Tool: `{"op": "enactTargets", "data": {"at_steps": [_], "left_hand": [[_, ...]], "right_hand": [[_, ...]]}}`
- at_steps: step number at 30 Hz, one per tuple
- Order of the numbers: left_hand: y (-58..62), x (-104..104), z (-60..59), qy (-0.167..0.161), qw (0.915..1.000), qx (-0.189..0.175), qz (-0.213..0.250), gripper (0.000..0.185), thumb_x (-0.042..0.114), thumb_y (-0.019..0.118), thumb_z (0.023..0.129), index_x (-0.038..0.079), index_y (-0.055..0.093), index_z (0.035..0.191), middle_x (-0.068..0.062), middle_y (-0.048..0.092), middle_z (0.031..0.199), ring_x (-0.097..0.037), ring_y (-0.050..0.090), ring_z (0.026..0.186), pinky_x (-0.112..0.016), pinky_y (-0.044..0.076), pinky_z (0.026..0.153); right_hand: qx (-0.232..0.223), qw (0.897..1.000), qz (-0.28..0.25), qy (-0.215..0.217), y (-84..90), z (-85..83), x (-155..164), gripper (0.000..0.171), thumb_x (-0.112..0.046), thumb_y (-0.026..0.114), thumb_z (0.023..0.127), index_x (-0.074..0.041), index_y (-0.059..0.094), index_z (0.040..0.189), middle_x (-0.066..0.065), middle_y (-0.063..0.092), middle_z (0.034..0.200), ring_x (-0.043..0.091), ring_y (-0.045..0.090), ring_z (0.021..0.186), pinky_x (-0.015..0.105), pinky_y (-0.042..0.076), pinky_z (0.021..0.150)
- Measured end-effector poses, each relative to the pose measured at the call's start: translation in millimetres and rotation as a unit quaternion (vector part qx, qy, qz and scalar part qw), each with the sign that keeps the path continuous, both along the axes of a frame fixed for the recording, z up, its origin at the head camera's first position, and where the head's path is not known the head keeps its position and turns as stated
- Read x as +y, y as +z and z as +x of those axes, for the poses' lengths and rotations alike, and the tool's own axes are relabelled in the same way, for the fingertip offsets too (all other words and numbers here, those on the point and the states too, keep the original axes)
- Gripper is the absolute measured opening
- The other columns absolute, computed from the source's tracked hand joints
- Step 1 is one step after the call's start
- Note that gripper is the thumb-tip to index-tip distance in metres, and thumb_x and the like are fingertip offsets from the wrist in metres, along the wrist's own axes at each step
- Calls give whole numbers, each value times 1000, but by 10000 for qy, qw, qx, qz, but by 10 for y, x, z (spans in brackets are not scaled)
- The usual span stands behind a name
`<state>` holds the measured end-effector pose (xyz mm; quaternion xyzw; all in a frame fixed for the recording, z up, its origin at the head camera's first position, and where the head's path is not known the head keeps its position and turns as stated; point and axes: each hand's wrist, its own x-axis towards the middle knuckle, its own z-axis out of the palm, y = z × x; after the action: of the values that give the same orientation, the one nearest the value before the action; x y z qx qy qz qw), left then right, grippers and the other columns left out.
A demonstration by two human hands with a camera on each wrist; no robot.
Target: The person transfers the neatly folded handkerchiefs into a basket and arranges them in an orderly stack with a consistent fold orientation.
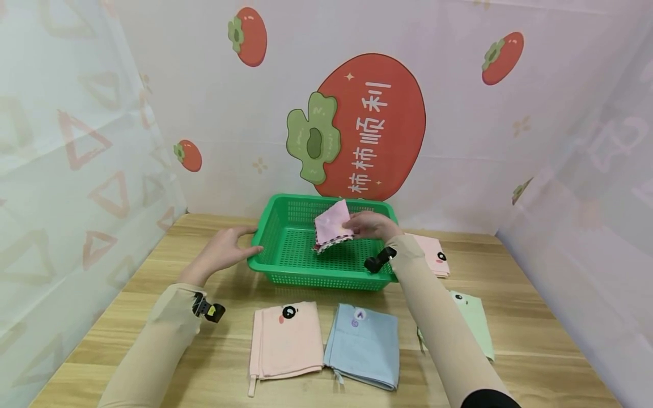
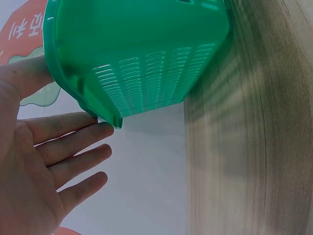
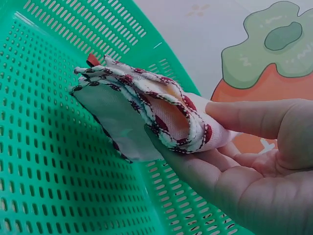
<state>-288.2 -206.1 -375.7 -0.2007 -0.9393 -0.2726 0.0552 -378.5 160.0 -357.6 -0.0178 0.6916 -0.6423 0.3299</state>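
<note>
1. Table [image 1: 535, 340]: wood, holds everything.
2. Basket [image 1: 285, 266]: green, at the table's back-center, no cloth lying on its floor.
3. Flat cloths near front edge: pink [image 1: 287, 339], blue [image 1: 363, 345], green [image 1: 474, 320]; 2nd pink [image 1: 433, 254] just R of basket.
4. L hand [image 1: 221, 249]: fingers straight, relaxed, tips touching basket's L rim; grasps nothing.
5. R hand [image 1: 372, 225]: over basket, pinching folded cloth [image 1: 333, 225], pink w/ red-patterned edging, held above the floor.

The basket [image 1: 306, 266] is bright green. The folded cloth [image 1: 333, 225] above it is pink with a red and white edge. On the table [image 1: 535, 340] lie a pink cloth [image 1: 287, 340], a blue cloth [image 1: 363, 345] and a pale green cloth [image 1: 476, 320].
</note>
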Motion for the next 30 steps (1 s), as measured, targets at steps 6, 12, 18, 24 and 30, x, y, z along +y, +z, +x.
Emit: {"op": "enactTargets", "data": {"at_steps": [6, 12, 18, 24, 30], "left_hand": [[-6, -2, -3, 9, 10000, -5, 21, 62, 39, 68, 85, 0, 54, 131, -20, 57, 132, -40, 49, 125, -56, 41, 100], [-12, 0, -6, 0, 10000, 7, 19, 63, 40, 68, 85, 0, 54, 131, -19, 57, 132, -40, 49, 125, -57, 41, 100], [-13, 1, -9, 3, 10000, 42, 12, 62, 40, 68, 85, 0, 55, 131, -20, 57, 131, -40, 50, 124, -57, 41, 100], [-11, 4, -11, 0, 10000, 30, 39, 62, 40, 68, 84, 1, 55, 131, -19, 58, 131, -40, 50, 124, -57, 41, 100], [-20, -2, -11, -8, 10000, 5, 58, 63, 40, 68, 85, 1, 54, 132, -19, 57, 131, -40, 50, 124, -57, 41, 100]], "right_hand": [[-139, 9999, -74, 62, -5, -1, -12, 46, -2, 48, 97, 3, 34, 141, 4, 59, 95, 12, 58, 80, 24, 52, 68], [-142, 9991, 155, 372, 8, 22, -31, 46, 3, 46, 96, 5, 33, 140, 9, 57, 100, 14, 59, 78, 24, 52, 66], [-19, 9985, 268, 474, -1, 17, -39, 63, 4, 45, 96, 1, 13, 150, 10, 51, 106, 14, 54, 77, 25, 49, 65], [6, 9961, 824, 315, -7, 21, -52, 65, 3, 50, 94, 0, 16, 150, 14, 50, 117, 17, 54, 86, 27, 50, 69], [-24, 9941, 1040, 311, -6, 38, -27, 60, 1, 48, 96, 0, 20, 149, 18, 37, 146, 29, 44, 129, 44, 46, 100]]}}
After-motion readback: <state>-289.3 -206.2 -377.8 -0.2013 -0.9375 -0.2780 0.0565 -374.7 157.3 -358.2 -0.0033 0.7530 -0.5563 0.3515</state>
